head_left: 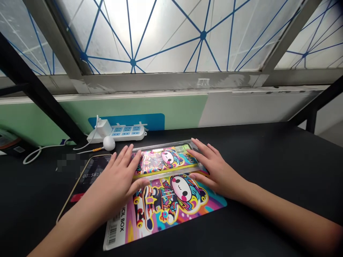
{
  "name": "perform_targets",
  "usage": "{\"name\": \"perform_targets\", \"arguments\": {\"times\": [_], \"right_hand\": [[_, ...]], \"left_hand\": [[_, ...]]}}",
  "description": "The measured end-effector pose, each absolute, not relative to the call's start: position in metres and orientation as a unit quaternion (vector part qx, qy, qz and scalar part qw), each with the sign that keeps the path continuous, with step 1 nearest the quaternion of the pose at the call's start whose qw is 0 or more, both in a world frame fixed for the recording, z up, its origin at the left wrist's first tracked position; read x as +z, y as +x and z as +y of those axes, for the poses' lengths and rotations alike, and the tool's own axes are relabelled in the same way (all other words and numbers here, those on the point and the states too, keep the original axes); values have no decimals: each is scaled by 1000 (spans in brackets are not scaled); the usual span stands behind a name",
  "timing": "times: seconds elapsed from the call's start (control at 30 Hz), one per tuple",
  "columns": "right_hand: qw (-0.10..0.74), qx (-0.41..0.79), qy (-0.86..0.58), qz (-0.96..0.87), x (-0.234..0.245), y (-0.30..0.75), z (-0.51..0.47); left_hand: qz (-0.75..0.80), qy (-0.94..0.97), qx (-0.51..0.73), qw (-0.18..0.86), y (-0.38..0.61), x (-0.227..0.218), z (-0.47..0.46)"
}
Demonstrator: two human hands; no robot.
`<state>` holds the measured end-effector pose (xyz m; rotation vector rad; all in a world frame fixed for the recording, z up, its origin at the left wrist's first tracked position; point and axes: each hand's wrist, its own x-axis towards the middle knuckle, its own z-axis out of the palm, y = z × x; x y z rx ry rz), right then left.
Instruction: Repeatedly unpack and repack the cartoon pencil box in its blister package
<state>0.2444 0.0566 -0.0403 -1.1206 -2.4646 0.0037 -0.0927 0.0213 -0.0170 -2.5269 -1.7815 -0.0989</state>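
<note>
A printed card (171, 210) extends from the near side of the clear pencil box (163, 160) on the worktop (268, 160). Left hand (122, 175) and right hand (213, 167), fingers spread, flank the box's ends, apparently steadying it. A smartphone (89, 175) lies left, a power strip (125, 132) behind.

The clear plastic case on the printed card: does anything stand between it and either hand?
Nothing visible: the left hand overlaps the case at its left end, the right hand at its right. The phone lies left, not between.

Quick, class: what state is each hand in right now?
Left hand: open, over the left end of the clear case.
Right hand: open, at its right end.
</note>
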Motion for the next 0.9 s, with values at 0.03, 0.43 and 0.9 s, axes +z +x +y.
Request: {"name": "perform_targets", "arguments": {"times": [0.03,0.43,0.9], "right_hand": [[232,-28,-387,-892,-38,242,53],[44,225,-223,-947,-23,208,3],[119,108,-394,-905,-28,205,14]], "left_hand": [[-567,-822,-32,31,-88,-18,20],[-531,-846,-48,28,-65,-29,19],[-577,-815,-57,16,-66,-25,23]]}}
